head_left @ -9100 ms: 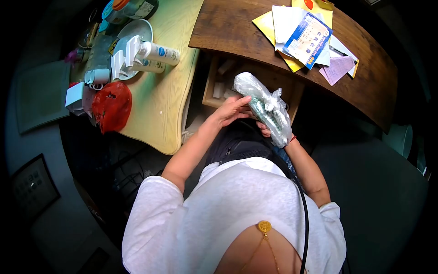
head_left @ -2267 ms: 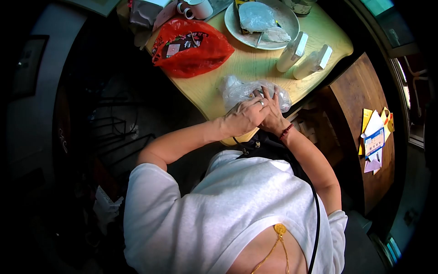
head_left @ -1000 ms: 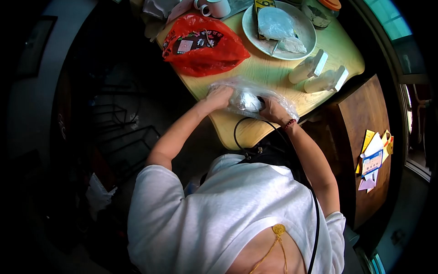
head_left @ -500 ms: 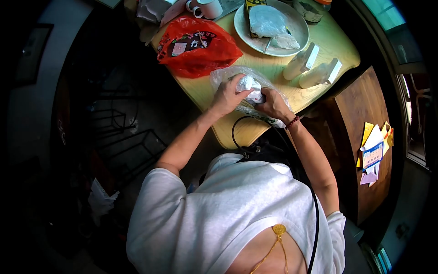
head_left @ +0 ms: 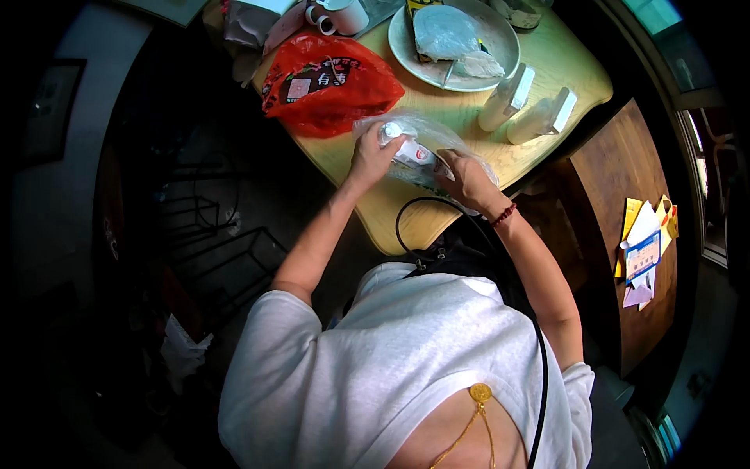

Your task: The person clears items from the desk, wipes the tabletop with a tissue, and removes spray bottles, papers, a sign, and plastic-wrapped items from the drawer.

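A white crumpled packet [head_left: 412, 153] with a small red print stretches between my two hands over the near edge of the wooden table. My left hand [head_left: 373, 156] is closed around its upper left end, and a white bit sticks out above the thumb. My right hand [head_left: 467, 181], with a dark red bead bracelet at the wrist, has its fingers curled on the lower right end. Under and around both hands lies a clear plastic bag [head_left: 426, 125]. What is inside the packet is hidden.
A red plastic bag [head_left: 332, 82] lies beyond my left hand. A large plate [head_left: 406, 59] holds a plastic-wrapped bundle. Two pale bottles [head_left: 500, 105] stand to the right. White mugs [head_left: 344, 16] are at the back. A wooden cabinet [head_left: 617, 180] bears papers on the right.
My hands have drawn further apart, the left one shifting left. The white packet between them is now stretched longer, with its red print showing. The view has tilted slightly.
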`<state>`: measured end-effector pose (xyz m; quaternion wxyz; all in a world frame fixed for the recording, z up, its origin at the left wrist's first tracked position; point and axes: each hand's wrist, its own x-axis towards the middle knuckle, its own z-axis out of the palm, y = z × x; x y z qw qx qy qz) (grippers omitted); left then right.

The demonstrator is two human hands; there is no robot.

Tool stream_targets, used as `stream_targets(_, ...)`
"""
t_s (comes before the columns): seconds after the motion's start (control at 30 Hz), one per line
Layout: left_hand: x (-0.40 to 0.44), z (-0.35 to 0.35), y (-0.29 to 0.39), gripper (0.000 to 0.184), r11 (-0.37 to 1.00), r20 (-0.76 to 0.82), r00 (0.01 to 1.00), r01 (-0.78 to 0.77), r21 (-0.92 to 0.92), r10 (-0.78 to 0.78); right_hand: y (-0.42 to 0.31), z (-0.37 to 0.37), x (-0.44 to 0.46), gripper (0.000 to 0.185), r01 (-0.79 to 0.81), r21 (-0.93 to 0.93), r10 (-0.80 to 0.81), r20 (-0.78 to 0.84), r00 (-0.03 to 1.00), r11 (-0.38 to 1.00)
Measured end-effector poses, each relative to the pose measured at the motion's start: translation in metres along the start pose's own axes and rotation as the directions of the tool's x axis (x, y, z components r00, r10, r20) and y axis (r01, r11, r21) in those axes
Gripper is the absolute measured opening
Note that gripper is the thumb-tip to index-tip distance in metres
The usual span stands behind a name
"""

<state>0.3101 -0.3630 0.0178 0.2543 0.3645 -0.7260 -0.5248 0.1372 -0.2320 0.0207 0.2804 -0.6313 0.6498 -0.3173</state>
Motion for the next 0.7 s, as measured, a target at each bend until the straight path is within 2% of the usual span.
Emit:
stream_targets(0.03, -0.001, 0.000, -0.001, 0.042, 0.975, -0.026, 1.000, 0.001, 0.223, 0.005, -0.007, -0.005, -0.003, 0.033, -0.008, 0.001, 0.008, -0.002, 1.000, 1.000)
stream_targets(0.07, -0.001, 0.001, -0.013, 0.042, 0.975, -0.015, 1.000, 0.002, 0.221, 0.002, -0.016, -0.010, -0.005, 0.036, 0.075, 0.040, -0.075, -0.009, 0.997, 0.996)
stream_targets(0.1, 0.000, 0.003, -0.038, 0.044, 0.932, -0.040, 0.999, 0.007, 0.363, 0.008, -0.023, -0.015, -0.009, 0.040, 0.158, 0.076, -0.157, -0.022, 0.987, 0.985)
stream_targets(0.13, 0.002, 0.005, -0.056, 0.046, 0.868, -0.062, 0.998, 0.012, 0.496, 0.022, -0.024, -0.017, -0.014, 0.043, 0.091, 0.103, -0.093, 0.021, 0.995, 0.991)
stream_targets(0.17, 0.001, 0.005, -0.065, 0.046, 0.871, -0.050, 0.998, 0.004, 0.492, 0.024, -0.023, -0.018, -0.017, 0.043, 0.081, 0.099, -0.082, 0.015, 0.996, 0.992)
stream_targets(0.23, -0.005, 0.001, -0.069, 0.045, 0.675, 0.083, 0.960, -0.249, 0.694, 0.269, -0.021, -0.015, -0.024, 0.044, 0.160, -0.240, -0.235, -0.328, 0.915, 0.957)
stream_targets(0.27, -0.008, -0.004, -0.070, 0.036, 0.638, 0.098, 0.954, -0.264, 0.724, 0.283, -0.015, -0.011, -0.030, 0.060, 0.053, -0.330, -0.152, -0.280, 0.948, 0.942)
stream_targets(0.3, -0.011, -0.013, -0.061, 0.036, 0.637, 0.102, 0.953, -0.267, 0.723, 0.284, -0.013, -0.006, -0.036, 0.060, 0.050, -0.331, -0.149, -0.283, 0.947, 0.942)
stream_targets(0.37, -0.013, -0.036, -0.033, 0.028, 0.678, 0.216, 0.956, -0.294, 0.674, 0.199, -0.013, 0.001, -0.047, 0.080, -0.105, -0.051, 0.100, -0.088, 0.991, 0.993)
stream_targets(0.4, -0.014, -0.043, -0.018, 0.023, 0.734, 0.215, 0.944, -0.330, 0.593, 0.251, -0.017, 0.001, -0.049, 0.091, -0.098, -0.112, 0.093, -0.048, 0.995, 0.989)
stream_targets(0.43, -0.017, -0.047, -0.014, 0.023, 0.732, 0.213, 0.945, -0.326, 0.598, 0.247, -0.022, 0.001, -0.048, 0.091, -0.094, -0.106, 0.089, -0.045, 0.995, 0.990)
stream_targets(0.5, -0.021, -0.055, -0.009, 0.026, 0.574, 0.056, 0.842, -0.413, 0.707, 0.537, -0.030, 0.002, -0.046, 0.092, -0.056, -0.248, 0.044, -0.053, 0.998, 0.967)
stream_targets(0.53, -0.019, -0.054, -0.010, 0.037, 0.511, -0.022, 0.811, -0.347, 0.786, 0.585, -0.025, 0.009, -0.044, 0.075, 0.002, -0.375, -0.049, -0.115, 0.992, 0.927)
stream_targets(0.57, -0.017, -0.051, -0.023, 0.037, 0.505, -0.021, 0.810, -0.345, 0.791, 0.586, -0.020, 0.016, -0.041, 0.075, 0.007, -0.370, -0.054, -0.117, 0.992, 0.929)
stream_targets(0.63, -0.014, -0.044, -0.075, 0.053, 0.702, -0.294, 0.914, 0.014, 0.712, 0.279, -0.009, 0.028, -0.035, 0.055, -0.070, -0.386, 0.073, -0.005, 0.997, 0.920)
stream_targets(0.67, -0.008, -0.051, -0.089, 0.077, 0.882, -0.201, 0.943, 0.322, 0.343, -0.266, -0.004, 0.029, -0.034, 0.046, -0.085, -0.333, 0.079, -0.031, 0.996, 0.939)
stream_targets(0.7, -0.007, -0.053, -0.089, 0.077, 0.885, -0.206, 0.943, 0.320, 0.339, -0.262, 0.000, 0.023, -0.027, 0.050, -0.216, -0.307, 0.246, 0.063, 0.967, 0.927)
